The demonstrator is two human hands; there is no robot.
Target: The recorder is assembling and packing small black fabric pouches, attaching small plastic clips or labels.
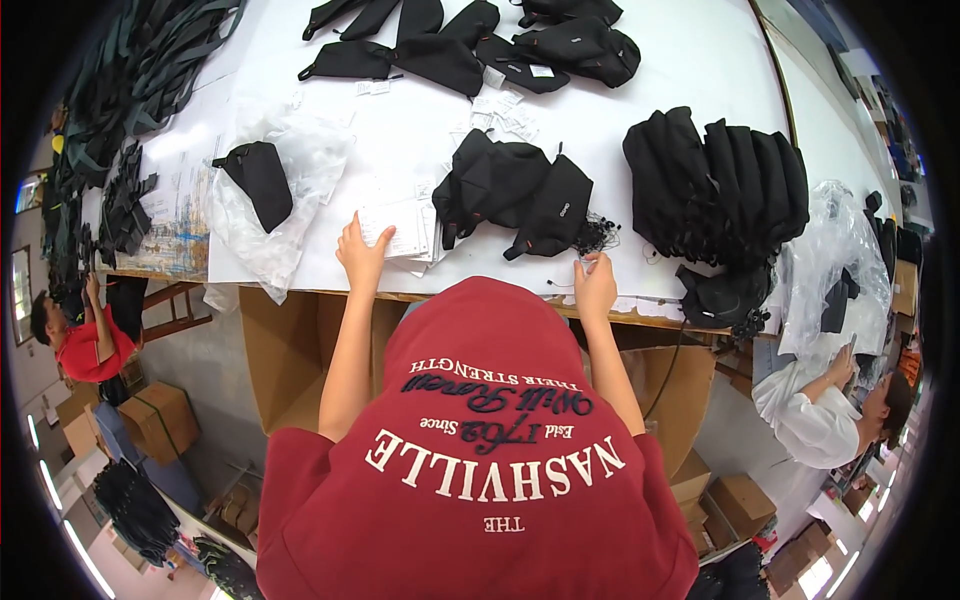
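Fingers of the left hand (362, 252) lie spread flat on a stack of white paper tags (398, 232) near the table's (660, 90) front edge, its long side running along that edge. Right hand (595, 286) pinches one small tag (588, 262) beside two black pouches (515, 192).

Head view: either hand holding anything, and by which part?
Left hand rests flat on the stack of white paper tags, no grip. Right hand pinches something small at the table edge; what it is cannot be told.
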